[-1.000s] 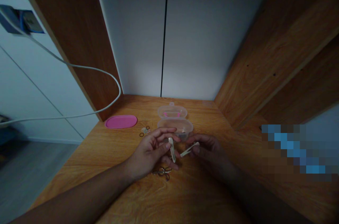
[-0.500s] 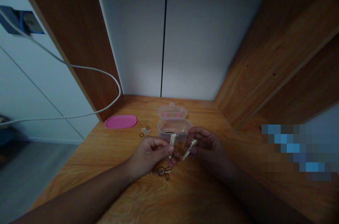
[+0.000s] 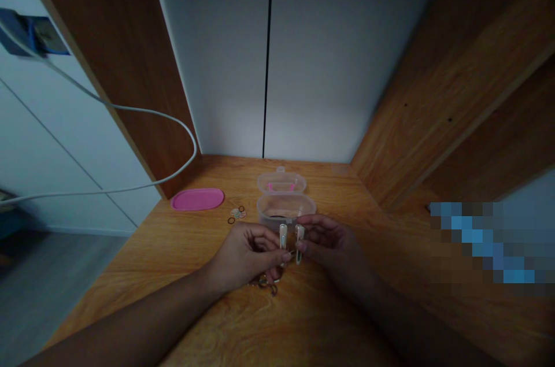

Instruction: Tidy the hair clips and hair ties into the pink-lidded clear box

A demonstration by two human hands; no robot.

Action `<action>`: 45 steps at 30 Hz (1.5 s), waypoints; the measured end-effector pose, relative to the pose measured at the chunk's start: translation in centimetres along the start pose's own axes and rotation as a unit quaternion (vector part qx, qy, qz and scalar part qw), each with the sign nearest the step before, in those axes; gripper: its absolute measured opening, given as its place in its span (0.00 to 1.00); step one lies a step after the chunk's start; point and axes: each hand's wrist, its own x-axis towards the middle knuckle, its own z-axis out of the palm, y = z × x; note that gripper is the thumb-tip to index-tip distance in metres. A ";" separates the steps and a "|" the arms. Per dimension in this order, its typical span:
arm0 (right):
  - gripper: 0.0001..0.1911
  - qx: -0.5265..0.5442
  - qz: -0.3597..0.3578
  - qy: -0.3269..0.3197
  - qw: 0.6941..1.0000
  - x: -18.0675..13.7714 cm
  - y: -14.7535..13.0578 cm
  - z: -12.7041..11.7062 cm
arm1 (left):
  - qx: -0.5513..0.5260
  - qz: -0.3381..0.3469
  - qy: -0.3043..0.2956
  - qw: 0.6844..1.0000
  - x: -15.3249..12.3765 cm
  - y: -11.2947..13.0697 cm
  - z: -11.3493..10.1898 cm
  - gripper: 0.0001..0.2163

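Observation:
My left hand (image 3: 254, 251) pinches a pale hair clip (image 3: 283, 235), which stands upright between thumb and fingers. Close beside it, my right hand (image 3: 332, 243) grips a second hair clip (image 3: 299, 234), also upright. Both clips are in front of a clear plastic box (image 3: 265, 206) whose lid (image 3: 260, 183) is folded back, with a pink part showing at it. Below my left hand lie several dark hair ties (image 3: 273, 290), partly hidden by my fingers. A small group of thin hair ties (image 3: 237, 213), pale and dark, rests left of the box.
A pink oval tray or lid (image 3: 197, 199) lies at the left back of the wooden table (image 3: 277, 332). A white cable (image 3: 193, 141) loops over the left side. A wall panel (image 3: 234, 95) closes off the back, and wooden boards (image 3: 416, 124) rise at the right.
The right hand has moved left and turned its hair clip from slanted to upright, bringing it beside the left one. The left hand has shifted slightly, covering more of the dark hair ties.

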 end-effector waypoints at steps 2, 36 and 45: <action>0.21 -0.007 -0.002 -0.005 1.000 0.0 -0.1 0.1 | -0.001 -0.002 0.003 1.000 0.0 0.1 0.0 0.18; 0.13 -0.365 -0.410 -0.035 0.835 -2.1 -2.3 0.5 | 0.312 0.417 0.002 0.854 -0.9 0.3 -0.5 0.05; 0.05 -0.333 -0.308 0.245 0.856 -0.5 -1.1 -1.0 | 0.464 0.344 0.216 0.787 -0.4 0.0 -0.9 0.19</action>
